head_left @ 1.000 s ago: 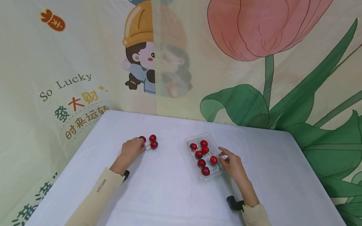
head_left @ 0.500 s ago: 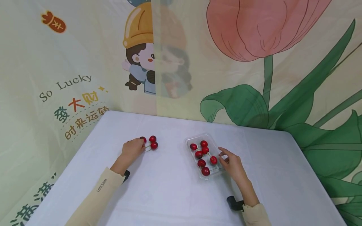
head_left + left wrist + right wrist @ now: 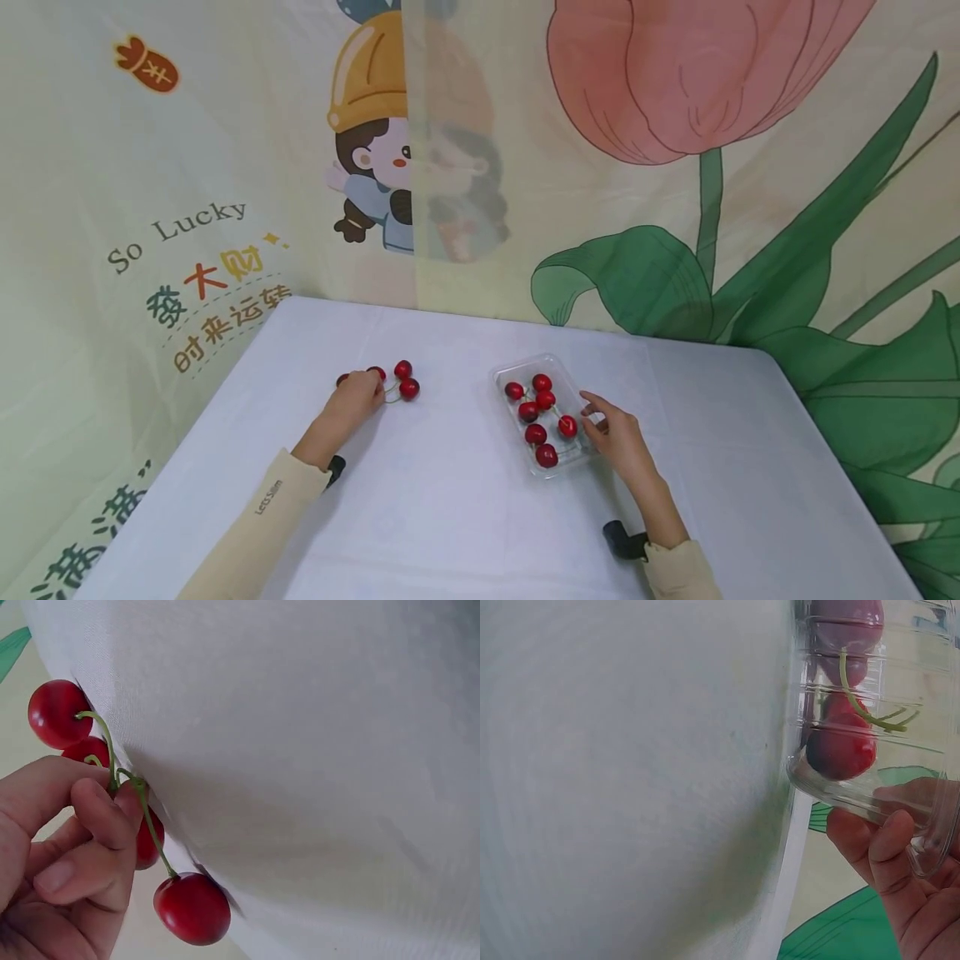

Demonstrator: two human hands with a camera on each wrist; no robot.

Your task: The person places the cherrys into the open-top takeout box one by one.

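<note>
My left hand (image 3: 350, 406) pinches the green stems (image 3: 112, 750) of several red cherries between thumb and fingertips, low over the white table. One cherry (image 3: 193, 908) hangs from its stem beside the fingers, while another cherry (image 3: 60, 714) lies beyond the fingertips. Others are partly hidden behind the hand. My right hand (image 3: 618, 435) holds the right rim of a clear plastic container (image 3: 840, 796), with thumb and fingers on the rim. Inside it lie several cherries (image 3: 547, 455), some with green stems showing.
The table (image 3: 450, 517) has a white cover. Behind it hangs a printed curtain (image 3: 480, 283) with a tulip and a cartoon figure. A black strap piece (image 3: 624, 540) is on the right wrist, and another band (image 3: 335, 472) on the left.
My left hand shifts very slightly, and a cherry at its left side comes more into sight. The right hand and the container stay in place.
</note>
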